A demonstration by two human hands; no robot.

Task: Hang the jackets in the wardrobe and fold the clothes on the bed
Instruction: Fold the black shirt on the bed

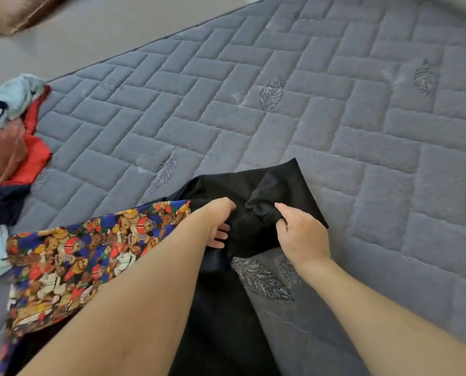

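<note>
Left hand [217,223]: grasping the black garment [270,191], fingers curled in.
Right hand [302,234]: pinching a fold of it.
Bed [335,109]: printed cloth [72,261] beside; the clothes pile [12,131] at left is blurred, maybe shirts.

Bed cover [335,109]: grey, quilted in a brick-like block pattern, with stitched leaf motifs (darker thread). Near centre, a plain black garment [267,191]. Left of it, a cloth [72,264] printed with teddy bears on blue, plus red and orange. Far left, a pile of clothes [12,131]: red, pale blue, navy with white stripes.
</note>
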